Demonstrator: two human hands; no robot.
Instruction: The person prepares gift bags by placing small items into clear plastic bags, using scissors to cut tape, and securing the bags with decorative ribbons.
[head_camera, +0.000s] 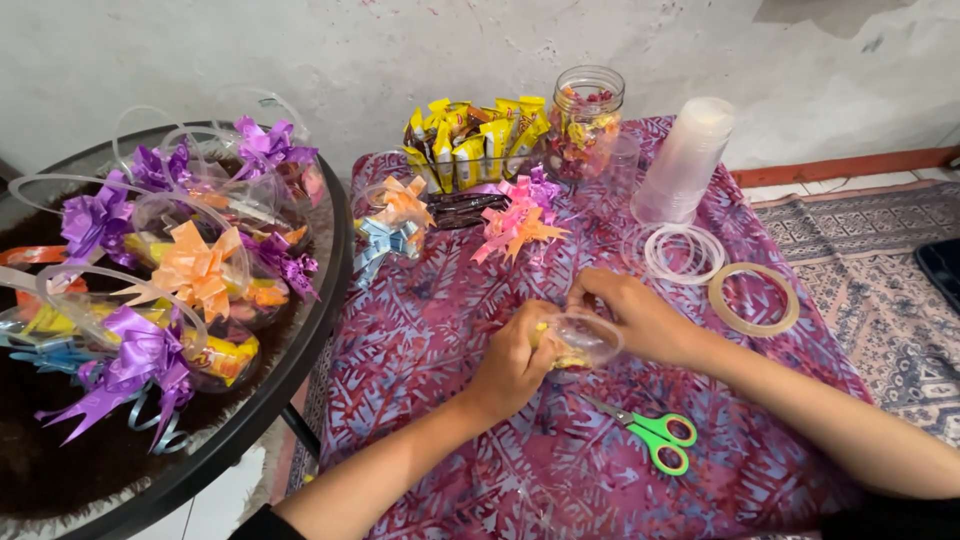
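Two hands meet over a clear plastic cup (585, 338) of sweets at the middle of the patterned desk (450, 300): the left hand (515, 365) wraps its base while the right hand (640, 318) pinches the rim, apparently closing the filled cup. Finishing would call for a ribbon bow (515, 228), lying beyond, and the green scissors (655, 432) nearby.

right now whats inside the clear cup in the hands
Yellow-wrapped sweets show through the clear cup, held by the left hand and right hand. Fingers cover the rest, so the count is unclear.
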